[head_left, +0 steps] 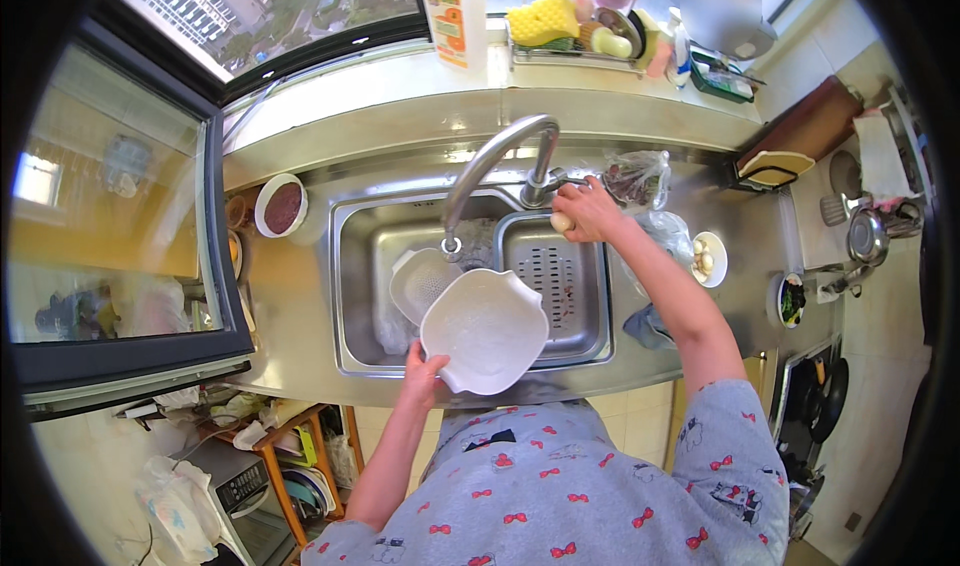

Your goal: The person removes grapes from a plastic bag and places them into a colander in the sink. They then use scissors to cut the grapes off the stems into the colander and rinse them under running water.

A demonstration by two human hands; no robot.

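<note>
My left hand (425,374) grips the lower left rim of a white bowl (484,332) with small pointed lips, tilted over the front of the sink (345,296). Behind it, a white strainer basket (424,281) sits in the left basin. My right hand (588,212) is closed around a small, pale, round piece (562,223); its exact kind is unclear. The fingers of that hand are at the lever of the curved faucet (500,146), and whether they press it cannot be made out. No clear water stream shows under the spout.
A grey perforated drain basket (548,291) fills the right basin. Plastic bags (645,181) and a white bowl of pale round pieces (709,259) stand to the right. At left is a bowl of dark red contents (282,206). An open window (120,196) juts over the left counter.
</note>
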